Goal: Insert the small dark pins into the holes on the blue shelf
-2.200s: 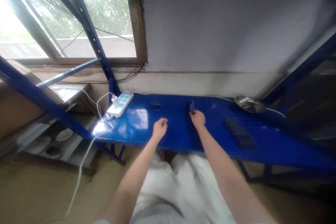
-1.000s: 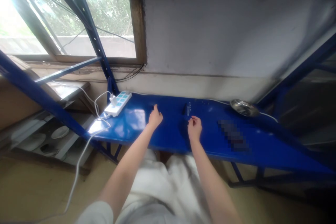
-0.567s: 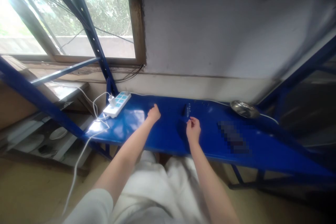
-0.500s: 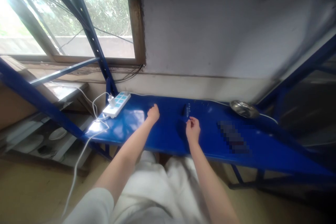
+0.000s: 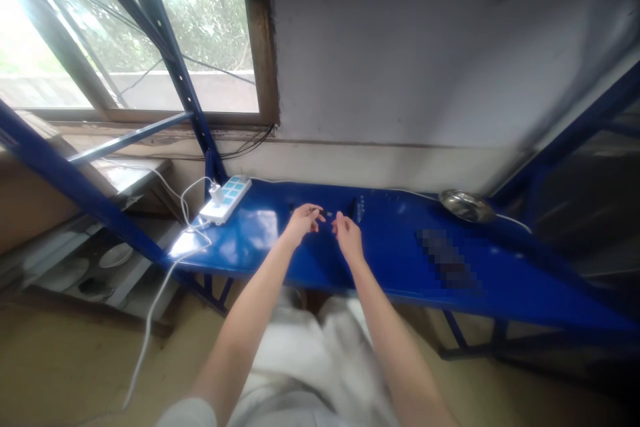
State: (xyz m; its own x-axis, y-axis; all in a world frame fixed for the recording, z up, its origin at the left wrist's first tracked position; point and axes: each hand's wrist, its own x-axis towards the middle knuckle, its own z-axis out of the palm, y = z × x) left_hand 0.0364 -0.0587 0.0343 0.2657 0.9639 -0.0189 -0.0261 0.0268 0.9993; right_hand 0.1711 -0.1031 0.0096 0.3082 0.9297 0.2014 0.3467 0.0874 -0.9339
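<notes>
grip of the left hand (image 5: 301,221) is pinched on a small dark piece (image 5: 325,213) above the middle of the blue counter (image 5: 395,260); the right hand (image 5: 349,235) has its fingertips drawn together just beside it, though i cannot tell whether they hold anything. toward the back edge sit a dark block (image 5: 353,208) and small clear pieces (image 5: 361,208), with a power strip (image 5: 227,199) near the left edge.
</notes>
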